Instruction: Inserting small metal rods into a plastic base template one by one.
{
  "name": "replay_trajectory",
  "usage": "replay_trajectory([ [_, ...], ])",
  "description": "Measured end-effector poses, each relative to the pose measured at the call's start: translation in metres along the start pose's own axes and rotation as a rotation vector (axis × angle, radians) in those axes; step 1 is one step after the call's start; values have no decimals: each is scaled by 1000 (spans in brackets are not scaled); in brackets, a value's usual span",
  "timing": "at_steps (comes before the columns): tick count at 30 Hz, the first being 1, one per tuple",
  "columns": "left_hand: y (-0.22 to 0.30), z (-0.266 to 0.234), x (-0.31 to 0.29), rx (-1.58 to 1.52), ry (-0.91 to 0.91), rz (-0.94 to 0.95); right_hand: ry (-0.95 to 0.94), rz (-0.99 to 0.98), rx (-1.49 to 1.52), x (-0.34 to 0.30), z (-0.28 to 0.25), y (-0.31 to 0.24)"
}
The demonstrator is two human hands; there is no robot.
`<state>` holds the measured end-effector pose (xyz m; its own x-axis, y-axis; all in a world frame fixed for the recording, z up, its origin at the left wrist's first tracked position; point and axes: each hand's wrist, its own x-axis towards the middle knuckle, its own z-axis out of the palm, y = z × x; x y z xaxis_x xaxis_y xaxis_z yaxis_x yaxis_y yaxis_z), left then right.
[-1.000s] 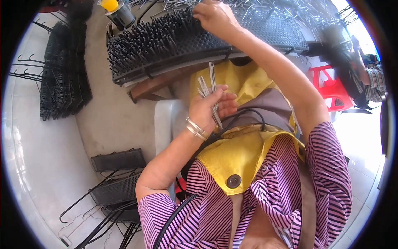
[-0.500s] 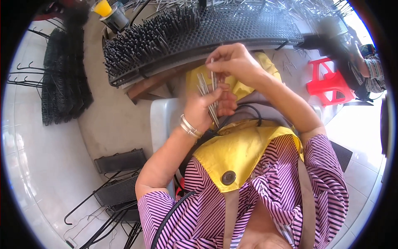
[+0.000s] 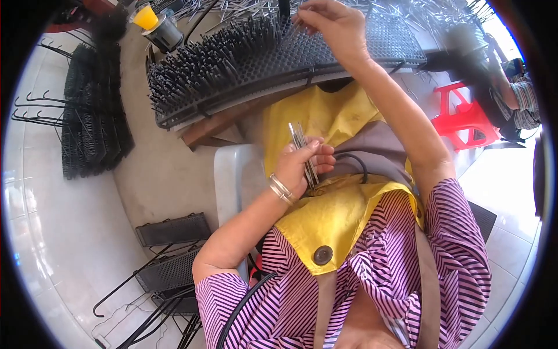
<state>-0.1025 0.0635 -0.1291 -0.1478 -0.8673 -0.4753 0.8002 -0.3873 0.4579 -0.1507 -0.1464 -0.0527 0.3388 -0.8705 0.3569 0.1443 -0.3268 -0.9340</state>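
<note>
A small bundle of thin silvery metal rods (image 3: 299, 138) rests in my left hand (image 3: 295, 166), its thumb pressed over them and its fingers curled loosely, in front of my yellow apron. My right hand (image 3: 340, 29) is raised over a long black perforated rack (image 3: 325, 52). Its thumb and forefinger are pinched together near the rack's far edge, with a thin silvery rod at the fingertips, blurred by motion. Densely packed dark upright rods (image 3: 203, 64) fill the rack's left half, close to the left of my right hand.
Loose silvery strips (image 3: 401, 9) lie in a heap behind the rack. A yellow cup (image 3: 145, 18) sits on a metal tin (image 3: 164, 35) at far left. Black racks with hooks (image 3: 87, 110) stand at left, others (image 3: 171, 230) below. A red stool (image 3: 465, 119) and another person (image 3: 511, 93) are at right.
My right hand has moved up and away from the bundle to above the rack. My left hand has dropped slightly and shifted right, still holding the rods.
</note>
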Motion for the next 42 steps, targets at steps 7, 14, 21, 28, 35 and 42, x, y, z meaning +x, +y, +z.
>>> replay_trajectory([
  [7, -1, 0, 2, -1, -25, 0, -156, -683, -91, 11, 10, 22],
  [14, 0, -1, 0, -5, -29, -5, -217, -420, -346, -3, 3, 12],
  [21, -1, -2, 1, -1, -25, -10, -245, -207, -269, -19, -3, 7],
  [28, 0, 0, 0, 17, -10, -9, -284, -297, -456, -20, -1, 0],
  [35, 2, 0, -1, 17, -16, -9, -217, -502, -696, 16, 19, 17],
  [42, 4, 4, -4, 46, 10, -11, -425, -498, -1023, 17, 32, 18],
])
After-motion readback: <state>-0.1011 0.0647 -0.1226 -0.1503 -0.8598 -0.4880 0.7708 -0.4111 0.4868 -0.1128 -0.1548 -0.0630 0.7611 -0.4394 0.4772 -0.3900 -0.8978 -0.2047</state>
